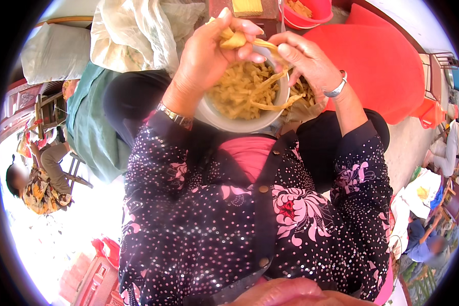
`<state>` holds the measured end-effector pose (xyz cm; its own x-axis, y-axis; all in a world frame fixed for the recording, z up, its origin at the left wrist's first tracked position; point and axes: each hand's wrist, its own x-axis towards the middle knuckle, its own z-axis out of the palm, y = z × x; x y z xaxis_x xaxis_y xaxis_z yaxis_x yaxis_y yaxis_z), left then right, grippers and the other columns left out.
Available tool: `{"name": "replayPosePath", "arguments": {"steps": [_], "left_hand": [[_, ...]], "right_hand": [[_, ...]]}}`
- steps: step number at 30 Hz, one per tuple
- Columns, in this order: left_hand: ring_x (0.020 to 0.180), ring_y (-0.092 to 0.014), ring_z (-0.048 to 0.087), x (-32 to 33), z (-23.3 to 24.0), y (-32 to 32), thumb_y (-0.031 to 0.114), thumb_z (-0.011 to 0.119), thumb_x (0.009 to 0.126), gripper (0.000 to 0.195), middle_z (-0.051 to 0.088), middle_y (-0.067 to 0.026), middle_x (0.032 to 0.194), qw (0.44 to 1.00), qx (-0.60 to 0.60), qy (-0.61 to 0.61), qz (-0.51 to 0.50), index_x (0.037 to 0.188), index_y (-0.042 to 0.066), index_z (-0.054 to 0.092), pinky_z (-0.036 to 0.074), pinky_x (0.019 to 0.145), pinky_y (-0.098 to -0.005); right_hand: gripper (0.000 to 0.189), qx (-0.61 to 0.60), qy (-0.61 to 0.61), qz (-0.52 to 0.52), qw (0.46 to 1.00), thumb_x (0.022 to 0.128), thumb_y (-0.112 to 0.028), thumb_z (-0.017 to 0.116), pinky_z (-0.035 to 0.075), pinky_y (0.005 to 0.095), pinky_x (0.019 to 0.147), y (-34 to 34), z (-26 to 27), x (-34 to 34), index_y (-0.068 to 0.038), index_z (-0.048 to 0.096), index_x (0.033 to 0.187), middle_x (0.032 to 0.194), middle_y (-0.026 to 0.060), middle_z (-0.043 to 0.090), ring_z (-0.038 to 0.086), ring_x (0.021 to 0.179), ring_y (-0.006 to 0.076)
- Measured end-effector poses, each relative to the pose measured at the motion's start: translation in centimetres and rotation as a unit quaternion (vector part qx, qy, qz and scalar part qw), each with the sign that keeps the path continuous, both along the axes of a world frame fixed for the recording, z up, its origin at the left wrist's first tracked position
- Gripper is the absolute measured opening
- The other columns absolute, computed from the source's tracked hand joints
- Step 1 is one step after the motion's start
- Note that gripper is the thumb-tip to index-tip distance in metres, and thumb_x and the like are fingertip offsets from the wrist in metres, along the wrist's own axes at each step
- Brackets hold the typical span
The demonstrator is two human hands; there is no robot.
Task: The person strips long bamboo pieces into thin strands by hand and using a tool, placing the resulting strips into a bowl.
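Between my two hands stretches a soft yellow-brown strip [266,43], which looks like a dried vegetable or tofu-skin strip. My left hand [216,49] holds its knotted or folded end against the fingers, palm turned up. The other end is pinched by the fingers of my right hand [308,57]. Directly below both hands sits a round white tub [248,127], filled with many similar strips [233,93]; a few hang over its right rim. To the right of the tub, darker brown strips [305,91] lie in a crumpled bag [310,111], partly hidden by my right hand.
A yellow block [247,7] rests on a brown stool or bench [220,7] ahead. Beside it stands a red basin [323,13] with pieces inside. A large red surface [367,72] fills the right; translucent sacks [132,34] and green cloth [95,126] lie left. A seated person [42,183] is far left.
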<state>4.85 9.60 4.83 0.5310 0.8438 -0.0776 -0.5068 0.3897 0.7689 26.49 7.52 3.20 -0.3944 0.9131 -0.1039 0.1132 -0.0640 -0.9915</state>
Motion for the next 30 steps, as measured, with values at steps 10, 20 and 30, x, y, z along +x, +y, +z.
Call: {"name": "replayPosePath", "arguments": {"steps": [10, 20, 30], "left_hand": [[0.058, -0.011, 0.038, -2.0, 0.9, -0.2, 0.036, 0.036, 0.099, 0.045, 0.054, -0.0092, 0.087, 0.997, -0.043, -0.014, 0.068, 0.098, -0.003, 0.058, 0.043, 0.069, -0.0339], [0.055, -0.008, 0.045, -1.0, 2.5, -0.6, 0.039, 0.043, 0.097, 0.047, 0.056, -0.0057, 0.082, 0.982, 0.048, 0.179, 0.039, 0.114, -0.003, 0.057, 0.047, 0.054, -0.0251], [0.05, -0.003, 0.035, -1.7, 2.5, 0.0, 0.016, 0.059, 0.09, 0.015, 0.043, 0.0038, 0.063, 0.981, 0.015, 0.149, 0.119, 0.092, 0.002, 0.063, 0.037, 0.048, -0.02]], "right_hand": [[0.037, 0.077, -0.042, 0.094, 0.992, 0.096, -0.034, 0.049, 0.022, 0.02, 0.044, -0.3, 2.2, -1.5, -0.005, 0.054, 0.072, 0.055, -0.0072, 0.033, 0.028, 0.048, 0.0021], [0.038, 0.135, -0.034, 0.059, 0.988, 0.097, -0.034, 0.047, 0.024, 0.0203, 0.046, 0.2, 1.5, -1.0, -0.004, 0.056, 0.075, 0.056, -0.0066, 0.034, 0.032, 0.05, 0.0028], [0.036, 0.162, -0.067, 0.046, 0.983, 0.096, -0.031, 0.049, 0.029, 0.0211, 0.048, 0.3, 2.6, -0.7, -0.004, 0.056, 0.073, 0.057, -0.0046, 0.041, 0.035, 0.053, 0.0041]]}}
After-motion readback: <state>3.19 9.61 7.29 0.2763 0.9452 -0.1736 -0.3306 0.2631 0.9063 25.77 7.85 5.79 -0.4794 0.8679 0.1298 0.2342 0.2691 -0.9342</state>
